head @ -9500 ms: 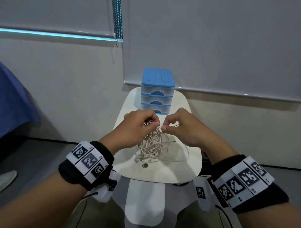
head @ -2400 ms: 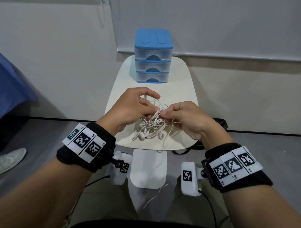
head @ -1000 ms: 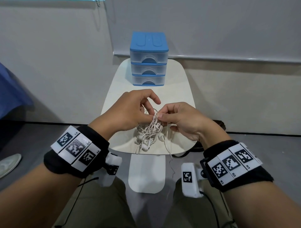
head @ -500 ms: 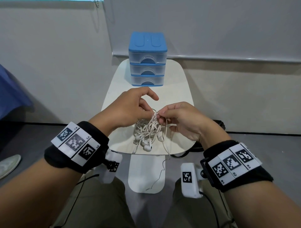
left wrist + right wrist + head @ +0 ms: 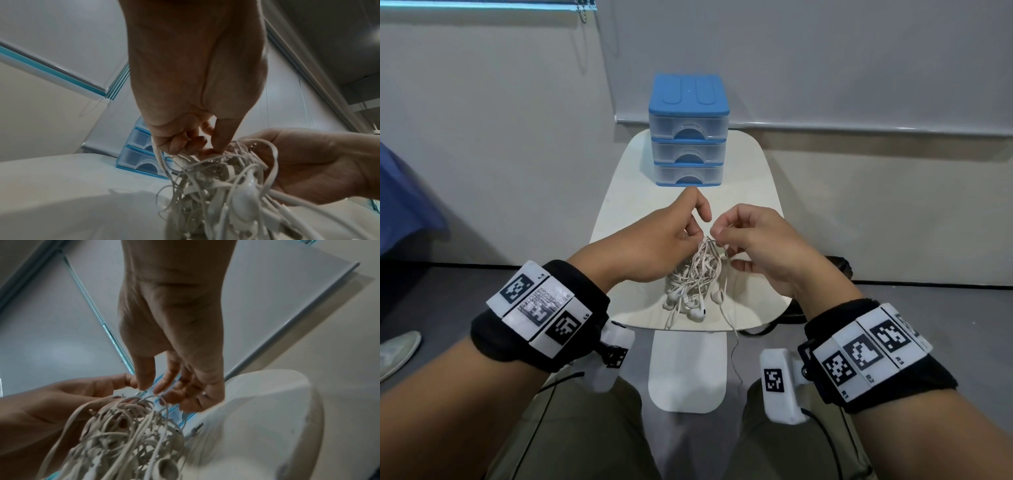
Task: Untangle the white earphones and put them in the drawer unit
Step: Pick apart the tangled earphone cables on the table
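Head view: left hand [image 5: 654,246] and right hand [image 5: 760,246] both pinch the earphones [image 5: 697,277] above the worktop [image 5: 753,192]; hard pulling likely tightens knots, drawer unit [image 5: 688,130] unopened.

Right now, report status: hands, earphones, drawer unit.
Left hand and right hand both pinching the white earphones, a tangled bundle lifted over the white table. Drawer unit shut, path unobstructed.
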`<state>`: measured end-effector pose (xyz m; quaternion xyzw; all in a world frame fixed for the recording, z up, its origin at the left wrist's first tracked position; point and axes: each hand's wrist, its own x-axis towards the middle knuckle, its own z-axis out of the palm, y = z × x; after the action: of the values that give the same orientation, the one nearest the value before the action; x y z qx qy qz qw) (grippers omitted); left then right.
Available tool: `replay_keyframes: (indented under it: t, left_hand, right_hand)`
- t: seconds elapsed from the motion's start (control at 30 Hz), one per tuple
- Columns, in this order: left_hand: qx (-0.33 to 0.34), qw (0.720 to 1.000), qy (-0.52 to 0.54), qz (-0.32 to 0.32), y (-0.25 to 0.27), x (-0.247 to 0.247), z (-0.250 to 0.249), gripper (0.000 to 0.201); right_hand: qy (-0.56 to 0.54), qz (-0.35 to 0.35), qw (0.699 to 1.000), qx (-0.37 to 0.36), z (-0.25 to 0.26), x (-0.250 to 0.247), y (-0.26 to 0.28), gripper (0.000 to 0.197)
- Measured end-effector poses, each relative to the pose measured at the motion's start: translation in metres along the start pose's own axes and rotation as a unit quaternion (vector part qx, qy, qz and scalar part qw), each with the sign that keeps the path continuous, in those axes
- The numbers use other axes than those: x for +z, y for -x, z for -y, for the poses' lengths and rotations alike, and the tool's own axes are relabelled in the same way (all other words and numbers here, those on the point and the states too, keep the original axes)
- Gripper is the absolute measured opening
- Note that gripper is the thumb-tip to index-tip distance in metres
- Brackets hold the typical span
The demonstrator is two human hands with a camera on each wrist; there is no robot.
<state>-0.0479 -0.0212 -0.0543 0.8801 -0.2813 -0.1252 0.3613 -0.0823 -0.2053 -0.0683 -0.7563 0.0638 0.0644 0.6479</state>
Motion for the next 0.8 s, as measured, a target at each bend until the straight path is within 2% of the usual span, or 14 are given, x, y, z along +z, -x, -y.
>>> replay_keyframes:
  t: [0.1,0.2,0.4,0.63,0.8]
  left_hand:
    - [0.008,1.0,0.009,0.005,0.001,0.0,0.001,0.017]
    - [0.011,1.0,0.014,0.0,0.003,-0.002,0.002,0.015]
    - [0.021,0.999,0.027,0.015,0.005,-0.012,0.003,0.016]
    - [0.02,0.998,0.062,0.02,0.009,-0.017,0.004,0.018]
    - [0.03,0.997,0.074,0.006,0.01,-0.015,0.006,0.012]
  right_hand:
    - [-0.022,-0.016,0.997,-0.067,-0.001,0.004,0.002,0.008]
    - [-0.019,-0.022,0.995,-0.091,-0.003,0.008,0.003,0.012]
    - [-0.016,0.016,0.998,-0.065,-0.005,0.007,0.006,0.014]
    - [0.077,0.075,0.992,-0.059,-0.006,0.004,0.004,0.013]
    - [0.108,0.089,0.988,-0.07,-0.001,0.003,0.005,0.009]
